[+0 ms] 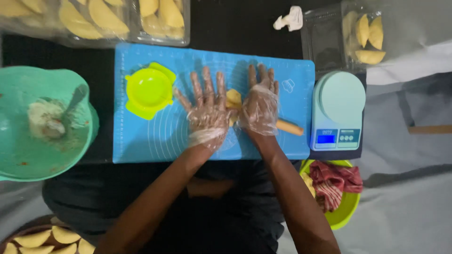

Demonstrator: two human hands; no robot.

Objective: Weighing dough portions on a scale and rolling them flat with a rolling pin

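We see a piece of yellow dough [233, 97] mid-mat, under a wooden rolling pin [289, 127]. Our gloved left hand [207, 110] and right hand [260, 106] press flat and open on the pin, over the blue mat [141, 136], green press [149, 89] alongside.

Two gloved hands, left [205, 112] and right [260, 107], flat on a rolling pin [288, 126] over yellow dough [233, 98], blue mat [155, 136] beneath.
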